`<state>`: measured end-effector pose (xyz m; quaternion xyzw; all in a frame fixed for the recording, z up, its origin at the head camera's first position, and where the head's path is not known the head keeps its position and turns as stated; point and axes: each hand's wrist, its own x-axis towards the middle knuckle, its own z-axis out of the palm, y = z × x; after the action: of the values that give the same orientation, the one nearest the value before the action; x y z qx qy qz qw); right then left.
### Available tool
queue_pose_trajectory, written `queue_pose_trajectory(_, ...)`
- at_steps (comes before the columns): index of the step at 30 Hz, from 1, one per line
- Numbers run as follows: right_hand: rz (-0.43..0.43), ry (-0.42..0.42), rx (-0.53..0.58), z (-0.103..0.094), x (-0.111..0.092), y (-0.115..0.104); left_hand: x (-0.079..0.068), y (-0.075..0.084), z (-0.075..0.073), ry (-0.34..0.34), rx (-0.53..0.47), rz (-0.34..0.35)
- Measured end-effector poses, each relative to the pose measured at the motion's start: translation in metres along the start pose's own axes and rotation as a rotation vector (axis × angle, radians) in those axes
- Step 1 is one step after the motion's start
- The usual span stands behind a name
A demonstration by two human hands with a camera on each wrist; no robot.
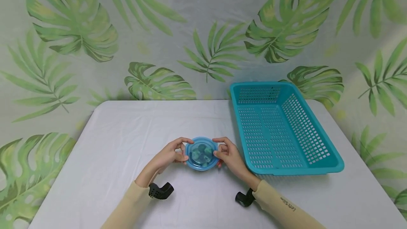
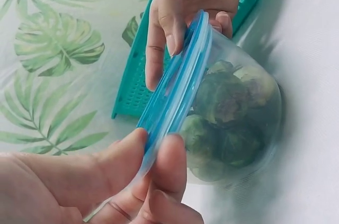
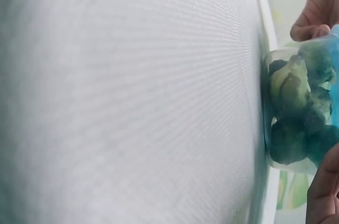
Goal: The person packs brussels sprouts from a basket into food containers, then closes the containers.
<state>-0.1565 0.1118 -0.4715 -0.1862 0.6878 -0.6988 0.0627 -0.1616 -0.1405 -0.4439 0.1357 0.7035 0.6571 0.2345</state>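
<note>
A round clear plastic food container (image 1: pixel 201 153) with a blue lid (image 2: pixel 183 75) stands on the white table. Through its cloudy wall show several green, leafy balls that look like Brussels sprouts (image 2: pixel 225 107). My left hand (image 1: pixel 173 152) pinches the rim from the left, thumb on the lid and a finger under its edge in the left wrist view. On the opposite side my right hand (image 1: pixel 229 154) holds the rim between thumb and fingers. In the right wrist view the container's lower wall (image 3: pixel 290 91) sits at the right edge, partly cut off.
A turquoise perforated plastic basket (image 1: pixel 264 171) stands to the right, close beside my right hand. The table (image 1: pixel 127 126) has a white cloth. Behind it hangs a leaf-patterned curtain (image 1: pixel 216 3). A black wrist camera (image 1: pixel 161 191) sits at my left cuff.
</note>
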Motion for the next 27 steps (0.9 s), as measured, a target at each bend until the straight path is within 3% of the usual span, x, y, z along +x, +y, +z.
queue_pose_trajectory(4, 0.005, -0.001, -0.004, 0.0, 0.0, 0.0, 0.001, 0.0, -0.001, -0.003, 0.022, -0.013)
queue_pose_trajectory(9, 0.03, 0.001, -0.032, -0.001, 0.001, 0.001, 0.001, -0.003, -0.008, -0.068, 0.06, -0.018)
queue_pose_trajectory(16, 0.009, 0.01, -0.06, -0.002, 0.002, 0.002, 0.009, -0.009, -0.018, -0.107, 0.081, 0.015)
queue_pose_trajectory(27, 0.016, 0.004, -0.045, -0.002, 0.003, 0.002, 0.013, -0.013, -0.007, 0.036, -0.028, 0.061)
